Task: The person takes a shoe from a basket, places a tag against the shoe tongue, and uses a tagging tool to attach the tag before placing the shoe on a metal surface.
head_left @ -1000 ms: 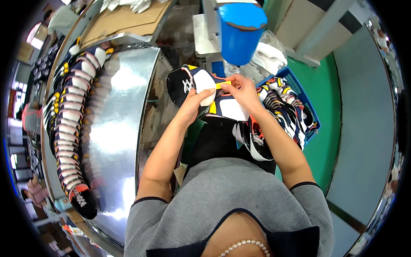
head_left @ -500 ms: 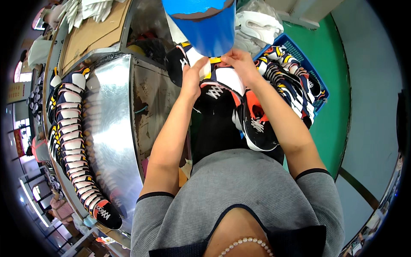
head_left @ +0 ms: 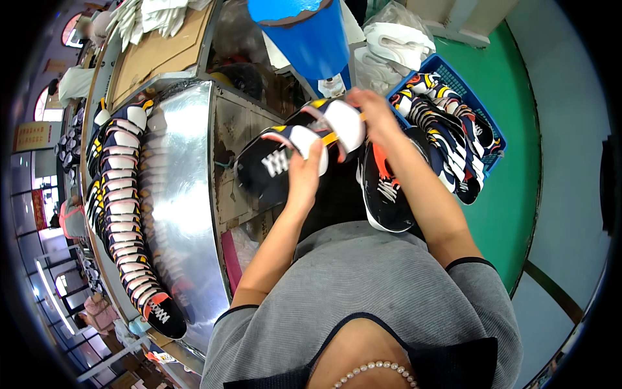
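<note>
My left hand grips a black sneaker with a white heel and yellow trim, held sideways in front of my chest. My right hand holds a second matching sneaker just beyond it, heel toward me. The two shoes touch each other. Another sneaker with orange lining lies on my lap below my right forearm.
A long row of several matching sneakers lines the shiny metal bench at left. A blue basket full of sneakers stands on the green floor at right. A blue bucket and white bags stand ahead.
My view has tilted down and closer. My hands moved from one shoe held up ahead to holding two shoes, one in each hand, brought left toward the metal bench.
</note>
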Tool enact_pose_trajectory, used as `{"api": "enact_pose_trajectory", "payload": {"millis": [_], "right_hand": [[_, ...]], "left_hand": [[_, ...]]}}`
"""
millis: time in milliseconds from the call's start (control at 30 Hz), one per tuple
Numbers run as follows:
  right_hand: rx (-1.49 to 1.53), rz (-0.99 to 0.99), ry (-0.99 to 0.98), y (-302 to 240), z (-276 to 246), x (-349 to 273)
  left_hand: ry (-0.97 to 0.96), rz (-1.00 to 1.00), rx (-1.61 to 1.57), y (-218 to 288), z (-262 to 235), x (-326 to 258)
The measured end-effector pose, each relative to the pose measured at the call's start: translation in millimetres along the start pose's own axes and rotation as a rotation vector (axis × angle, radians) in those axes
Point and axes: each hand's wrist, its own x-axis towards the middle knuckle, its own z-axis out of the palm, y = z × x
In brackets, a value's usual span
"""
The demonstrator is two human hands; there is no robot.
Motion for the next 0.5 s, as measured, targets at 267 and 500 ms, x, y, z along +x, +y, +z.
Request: {"api": "enact_pose_trajectory", "payload": {"millis": [267,500], "right_hand": [[-0.416,-0.551,-0.14,-3,17,-22],[-0.001,-0.215,-0.257,-2,18,1]], "left_hand": [[-0.054,0.158,-0.094,35,5,51],[-0.11,0.238,0.141,34,-9,97]]}}
